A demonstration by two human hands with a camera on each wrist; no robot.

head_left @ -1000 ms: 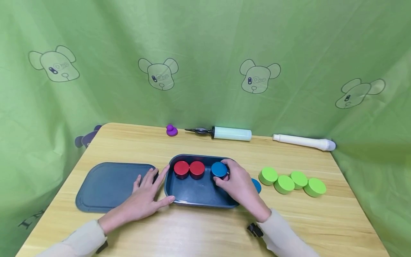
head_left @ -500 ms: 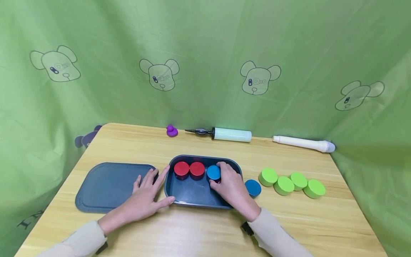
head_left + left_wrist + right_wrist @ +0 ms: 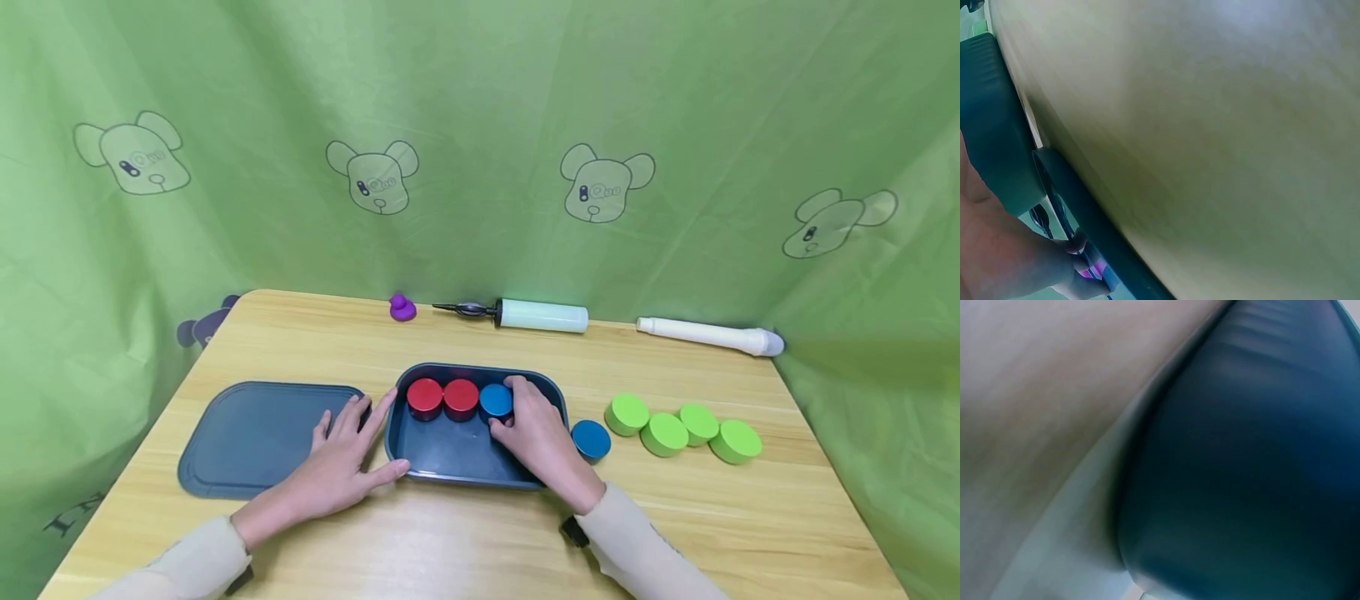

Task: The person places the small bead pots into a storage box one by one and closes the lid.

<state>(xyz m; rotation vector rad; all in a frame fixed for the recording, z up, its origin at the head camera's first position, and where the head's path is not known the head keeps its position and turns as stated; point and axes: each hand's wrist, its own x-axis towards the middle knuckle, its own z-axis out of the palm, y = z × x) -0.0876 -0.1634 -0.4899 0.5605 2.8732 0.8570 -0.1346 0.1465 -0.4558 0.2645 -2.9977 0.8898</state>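
Observation:
In the head view, my right hand (image 3: pixel 543 440) reaches into a dark blue-grey tray (image 3: pixel 450 457) and pinches a blue round block (image 3: pixel 494 402) between thumb and fingers. Left of it, two red round blocks, one outer (image 3: pixel 424 397) and one inner (image 3: pixel 460 397), sit side by side along the tray's back wall. My left hand (image 3: pixel 336 468) is spread, thumb and index finger against the tray's left side, other fingers over the edge of a flat dark lid (image 3: pixel 243 437). The left wrist view shows the tray's outer wall (image 3: pixel 991 119); the right wrist view is mostly tray side (image 3: pixel 1241 462), hiding the fingers.
Another blue round block (image 3: pixel 591 440) stands just right of the tray. Several green round blocks (image 3: pixel 664 434) are grouped farther right. Along the back edge lie a purple duck (image 3: pixel 402 307), a hand pump (image 3: pixel 542 316) and a white microphone-shaped stick (image 3: pixel 708 334).
My right hand has shifted left within the tray, bringing the blue block up close beside the inner red one. The other blue block now shows fully. My left hand has stayed put.

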